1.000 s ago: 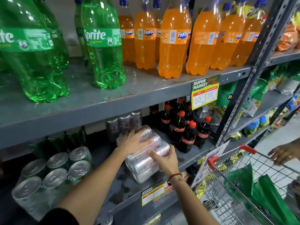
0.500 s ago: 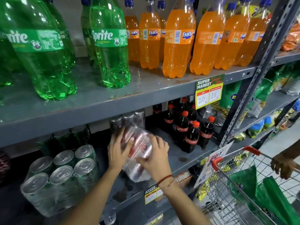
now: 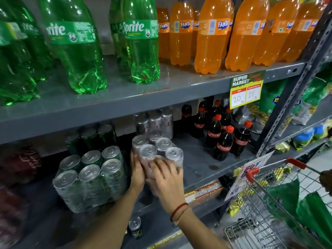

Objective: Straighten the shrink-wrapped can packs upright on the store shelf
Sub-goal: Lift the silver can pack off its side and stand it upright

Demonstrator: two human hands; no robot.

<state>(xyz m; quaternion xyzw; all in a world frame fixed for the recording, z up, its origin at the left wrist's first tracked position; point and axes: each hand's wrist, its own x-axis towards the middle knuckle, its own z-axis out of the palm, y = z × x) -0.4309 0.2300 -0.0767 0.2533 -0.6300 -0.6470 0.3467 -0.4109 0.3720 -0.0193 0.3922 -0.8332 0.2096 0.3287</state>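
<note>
Finding: the silver shrink-wrapped can pack, which lay tipped on its side between the hands a second ago, now stands upright with its can tops facing up. It sits on the grey metal middle shelf, near the front edge. This pack appears essentially straightened; only seating and alignment look outstanding.

Hands: the left hand is pressed flat against the pack's side at 9 o'clock. The right hand lies with fingers spread over the pack's front face and wrap at 6 o'clock. Both are in contact, neither pinching.

Surroundings: a green shrink-wrapped six-can pack stands upright just beside the handled pack at 9 o'clock. Another silver can pack stands behind it at 12 o'clock, also upright. Small dark cola bottles with red caps occupy the shelf at 2 o'clock, apart from the pack.

Containers: a wire shopping trolley with red handle stands at 4 o'clock and holds green plastic bags; their contents cannot be told.

Risk, as judged: the wrap is slick, so releasing before the base is flat could let it topple.
</note>
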